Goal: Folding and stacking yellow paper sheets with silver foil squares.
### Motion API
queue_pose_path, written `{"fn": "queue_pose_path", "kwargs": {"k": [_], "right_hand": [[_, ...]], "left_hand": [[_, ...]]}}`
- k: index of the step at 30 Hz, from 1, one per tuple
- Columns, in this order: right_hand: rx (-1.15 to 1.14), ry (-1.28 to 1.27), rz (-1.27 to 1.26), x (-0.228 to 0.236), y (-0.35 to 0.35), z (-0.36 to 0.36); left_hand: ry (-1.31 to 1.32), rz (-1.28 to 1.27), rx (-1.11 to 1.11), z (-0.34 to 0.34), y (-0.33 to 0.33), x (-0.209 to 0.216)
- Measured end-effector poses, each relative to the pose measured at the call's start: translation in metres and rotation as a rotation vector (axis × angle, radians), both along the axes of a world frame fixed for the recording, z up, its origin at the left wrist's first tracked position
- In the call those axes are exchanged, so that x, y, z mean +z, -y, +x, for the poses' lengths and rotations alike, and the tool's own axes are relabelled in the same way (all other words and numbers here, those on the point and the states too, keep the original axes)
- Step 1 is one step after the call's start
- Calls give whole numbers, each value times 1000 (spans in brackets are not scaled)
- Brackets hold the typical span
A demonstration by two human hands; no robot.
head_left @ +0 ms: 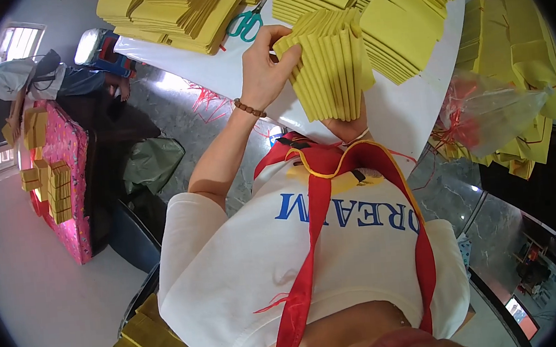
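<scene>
Over the white table, I hold a fanned bundle of folded yellow paper [327, 70], its ridged edges toward me. My left hand [267, 68], with a beaded bracelet at the wrist, is closed on the bundle's left upper edge, thumb in front. My right hand [351, 126] supports it from below and behind; most of its fingers are hidden by the paper. Left of the bundle, scissors with teal handles [246, 24] lie beside a tall stack of yellow folded paper [175, 17]. More yellow stacks [404, 27] stand behind and to the right.
The white table [405, 113] curves around in front of me. At right, a clear plastic bag with red strings [484, 109] lies against more yellow paper. Another person [51, 77] sits far left by a pink-covered table [74, 171] bearing yellow bundles. Red strings [209, 107] hang near the table edge.
</scene>
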State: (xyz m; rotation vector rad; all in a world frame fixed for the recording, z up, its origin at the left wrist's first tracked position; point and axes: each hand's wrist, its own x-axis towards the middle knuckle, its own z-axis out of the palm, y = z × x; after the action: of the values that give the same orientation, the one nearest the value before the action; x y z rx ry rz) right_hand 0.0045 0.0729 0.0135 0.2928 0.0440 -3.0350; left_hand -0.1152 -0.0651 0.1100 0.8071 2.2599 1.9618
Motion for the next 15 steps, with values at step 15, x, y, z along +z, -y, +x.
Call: {"fn": "queue_pose_path", "kwargs": {"k": [15], "right_hand": [[39, 32, 0, 10, 6, -2]], "left_hand": [[-70, -214, 63, 5, 3, 11]]}}
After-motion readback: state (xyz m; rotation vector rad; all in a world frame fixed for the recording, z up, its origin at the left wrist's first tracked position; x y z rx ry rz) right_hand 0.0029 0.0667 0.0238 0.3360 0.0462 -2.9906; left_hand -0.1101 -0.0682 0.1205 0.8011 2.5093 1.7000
